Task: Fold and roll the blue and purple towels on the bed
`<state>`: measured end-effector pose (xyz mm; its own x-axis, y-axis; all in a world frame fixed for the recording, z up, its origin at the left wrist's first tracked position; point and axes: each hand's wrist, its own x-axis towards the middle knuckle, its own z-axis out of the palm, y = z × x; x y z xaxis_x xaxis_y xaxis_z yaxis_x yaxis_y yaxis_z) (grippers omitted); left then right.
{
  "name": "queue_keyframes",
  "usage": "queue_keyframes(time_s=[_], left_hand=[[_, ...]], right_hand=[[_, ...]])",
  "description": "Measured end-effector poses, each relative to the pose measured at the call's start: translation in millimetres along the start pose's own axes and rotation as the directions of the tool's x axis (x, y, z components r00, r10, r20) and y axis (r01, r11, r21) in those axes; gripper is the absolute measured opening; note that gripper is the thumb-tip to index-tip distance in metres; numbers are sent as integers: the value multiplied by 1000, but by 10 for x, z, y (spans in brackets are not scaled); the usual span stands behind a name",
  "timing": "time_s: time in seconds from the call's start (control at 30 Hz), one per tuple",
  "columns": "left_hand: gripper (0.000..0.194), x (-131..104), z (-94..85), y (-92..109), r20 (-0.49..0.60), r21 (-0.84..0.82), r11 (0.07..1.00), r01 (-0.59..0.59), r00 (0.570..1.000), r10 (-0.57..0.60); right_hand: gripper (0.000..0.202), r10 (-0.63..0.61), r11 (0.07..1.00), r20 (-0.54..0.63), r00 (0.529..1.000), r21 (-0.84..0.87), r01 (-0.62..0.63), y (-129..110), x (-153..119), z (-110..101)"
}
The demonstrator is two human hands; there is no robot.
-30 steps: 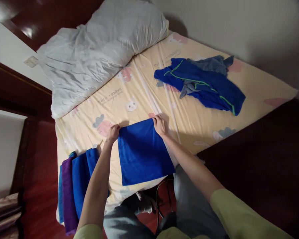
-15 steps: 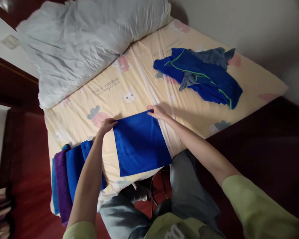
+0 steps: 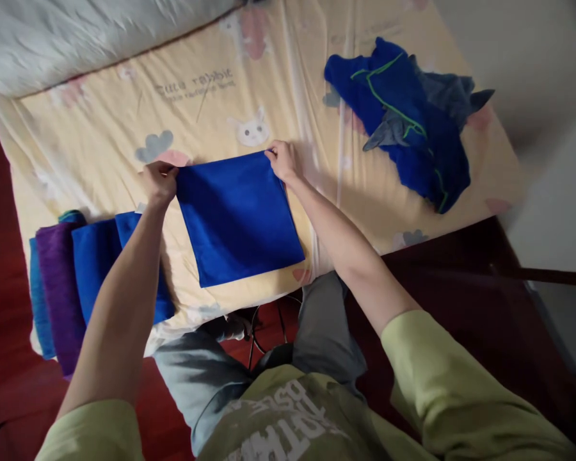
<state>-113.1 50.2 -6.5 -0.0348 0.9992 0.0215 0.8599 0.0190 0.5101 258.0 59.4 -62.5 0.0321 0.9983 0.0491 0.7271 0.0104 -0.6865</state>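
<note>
A blue towel, folded into a flat square, lies on the bed before me. My left hand pinches its far left corner. At the far right corner, my right hand grips the cloth between thumb and fingers. To the left, partly behind my left forearm, rest several folded towels side by side: a purple one, a blue one and a teal one at the outer edge. A small white tag shows on top of the blue ones.
A crumpled pile of blue and grey cloths with green edging lies at the right of the bed. A grey-white quilt covers the far left. The yellow printed bedsheet runs beneath everything. A stool's thin metal legs show under the bed edge.
The camera view has tilted down and shifted. Both hands still hold the far corners of the blue towel, which now lies a little flatter and closer to square.
</note>
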Motion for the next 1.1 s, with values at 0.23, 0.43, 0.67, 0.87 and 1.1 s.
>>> queue_keyframes(time_s=[0.23, 0.43, 0.67, 0.87, 1.1], left_hand=[[70, -476, 203, 215, -173, -112, 993, 36, 983, -56], [80, -900, 610, 335, 25, -65, 976, -208, 977, 210], [79, -1055, 695, 411, 9, -78, 985, -151, 988, 153], [71, -2072, 701, 691, 108, -70, 949, -307, 943, 314], [66, -2543, 447, 512, 178, -53, 942, -332, 925, 336]], right_hand=[[52, -122, 992, -45, 992, -47, 120, -253, -90, 442], [60, -315, 927, 241, 918, -131, 353, -457, -711, 353], [70, -216, 960, 156, 964, -149, 239, -382, -746, 333], [65, -353, 890, 358, 865, -157, 428, -580, -1657, 97], [66, -301, 901, 380, 874, -186, 391, -418, -1900, -247]])
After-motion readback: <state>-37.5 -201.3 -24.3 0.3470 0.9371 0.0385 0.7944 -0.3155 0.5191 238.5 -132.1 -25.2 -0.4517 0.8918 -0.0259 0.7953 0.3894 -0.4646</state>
